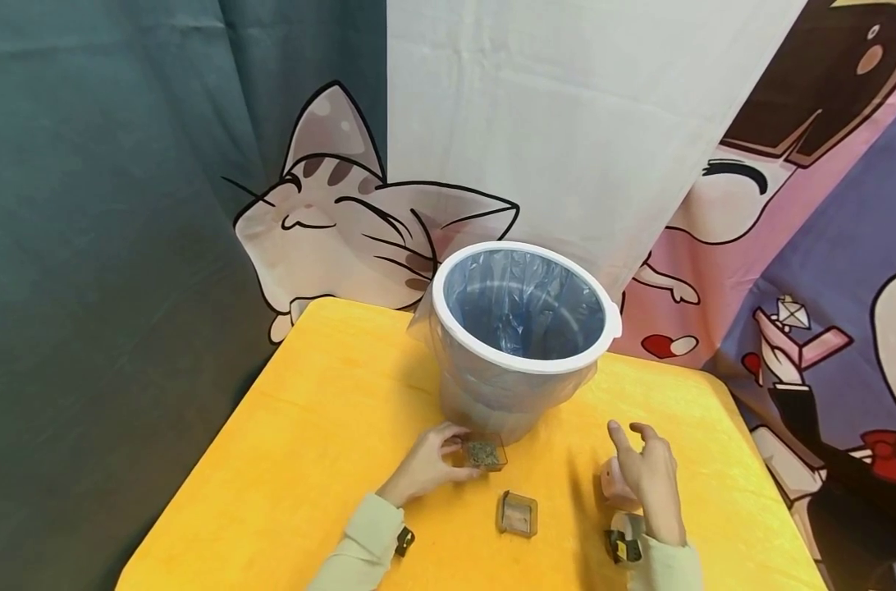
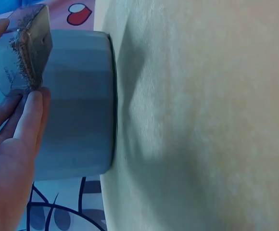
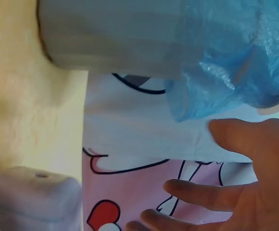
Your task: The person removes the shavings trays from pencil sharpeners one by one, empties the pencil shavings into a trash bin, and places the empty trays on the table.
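Yellow counter [image 1: 308,427], cartoon curtain [image 1: 507,123] behind: we pinch a clear box [image 1: 495,462] of greenish bits [image 1: 481,451] in our left hand [image 1: 429,464] just in front of the lined bin [image 1: 485,406], our right hand [image 1: 652,476] spread wide near a pink object [image 1: 614,487], small square dish [image 1: 518,515] lying between.

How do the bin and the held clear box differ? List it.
The bin is large and round-rimmed; the clear box is small and squarish. The bin stands on the table; the left hand grips the box. A bag lines the bin; dry-looking bits lie in the box.
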A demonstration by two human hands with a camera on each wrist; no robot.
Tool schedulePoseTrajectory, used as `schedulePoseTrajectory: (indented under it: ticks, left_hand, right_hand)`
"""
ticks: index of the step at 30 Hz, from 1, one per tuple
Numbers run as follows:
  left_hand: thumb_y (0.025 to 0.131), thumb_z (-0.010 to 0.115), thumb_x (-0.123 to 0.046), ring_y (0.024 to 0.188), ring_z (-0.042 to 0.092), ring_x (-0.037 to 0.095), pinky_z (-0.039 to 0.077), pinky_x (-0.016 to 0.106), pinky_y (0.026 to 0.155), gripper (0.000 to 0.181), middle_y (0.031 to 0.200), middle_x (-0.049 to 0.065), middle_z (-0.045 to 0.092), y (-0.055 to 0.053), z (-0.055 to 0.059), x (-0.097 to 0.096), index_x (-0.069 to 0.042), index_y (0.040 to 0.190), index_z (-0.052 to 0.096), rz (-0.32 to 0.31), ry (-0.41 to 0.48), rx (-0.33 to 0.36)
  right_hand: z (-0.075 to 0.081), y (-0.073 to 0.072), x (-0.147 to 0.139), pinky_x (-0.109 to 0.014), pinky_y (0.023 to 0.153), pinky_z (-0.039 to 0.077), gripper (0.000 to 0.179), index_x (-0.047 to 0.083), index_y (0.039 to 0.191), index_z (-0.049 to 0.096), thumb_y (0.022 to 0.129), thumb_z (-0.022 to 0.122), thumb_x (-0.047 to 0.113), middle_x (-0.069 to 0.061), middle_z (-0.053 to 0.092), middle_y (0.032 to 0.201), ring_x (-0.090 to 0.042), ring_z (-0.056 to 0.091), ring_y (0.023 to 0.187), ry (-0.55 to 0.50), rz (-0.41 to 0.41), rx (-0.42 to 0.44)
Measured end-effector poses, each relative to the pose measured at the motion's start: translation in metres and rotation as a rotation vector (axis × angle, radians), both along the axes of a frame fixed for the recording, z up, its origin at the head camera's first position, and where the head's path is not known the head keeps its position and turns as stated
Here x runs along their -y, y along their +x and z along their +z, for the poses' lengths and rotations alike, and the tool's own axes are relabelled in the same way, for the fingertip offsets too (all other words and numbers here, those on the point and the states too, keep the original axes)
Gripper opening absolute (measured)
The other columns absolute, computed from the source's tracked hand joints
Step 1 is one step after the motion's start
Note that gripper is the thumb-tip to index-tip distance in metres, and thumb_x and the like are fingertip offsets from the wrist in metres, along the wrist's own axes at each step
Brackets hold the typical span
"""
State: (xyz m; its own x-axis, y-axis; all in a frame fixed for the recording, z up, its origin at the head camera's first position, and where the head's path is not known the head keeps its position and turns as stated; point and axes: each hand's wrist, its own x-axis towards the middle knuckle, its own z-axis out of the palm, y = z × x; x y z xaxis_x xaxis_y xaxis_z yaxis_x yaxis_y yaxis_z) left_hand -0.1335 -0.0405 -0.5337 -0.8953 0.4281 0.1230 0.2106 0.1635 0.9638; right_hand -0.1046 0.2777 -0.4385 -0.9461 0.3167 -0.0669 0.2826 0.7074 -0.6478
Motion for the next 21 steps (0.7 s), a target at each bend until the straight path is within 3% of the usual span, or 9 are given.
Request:
schedulePoseTrajectory:
  ticks: [7,15,21]
  left_hand:
    - [0.072,0.079,-0.021,0.114,0.051,0.035,0.043,0.045,0.098,0.065,0.124,0.019,0.049,0.002,-0.001,0.011,0.004,0.125,0.048,0.001,0.011,0.043]
    - [0.072,0.079,-0.022,0.115,0.051,0.034,0.043,0.043,0.098,0.065,0.124,0.023,0.049,0.005,-0.005,0.027,0.006,0.123,0.05,0.022,0.067,0.066]
    - [0.074,0.078,-0.016,0.117,0.048,0.038,0.041,0.046,0.1,0.063,0.125,0.024,0.047,0.008,0.0,0.042,0.007,0.125,0.048,0.048,0.041,0.092]
  right_hand:
    - [0.009,-0.005,0.015,-0.058,0.094,0.039,0.073,0.002,0.133,0.043,0.09,0.033,0.06,-0.024,0.041,0.135,-0.043,0.044,0.117,-0.109,-0.051,-0.135]
    - [0.019,-0.009,0.028,-0.06,0.099,0.033,0.067,0.006,0.14,0.035,0.093,0.033,0.055,-0.02,0.033,0.142,-0.043,0.037,0.124,-0.222,-0.028,-0.244]
    - [0.031,-0.012,0.039,-0.049,0.099,0.04,0.063,0.008,0.14,0.036,0.095,0.033,0.051,-0.013,0.04,0.139,-0.032,0.044,0.122,-0.363,0.005,-0.293]
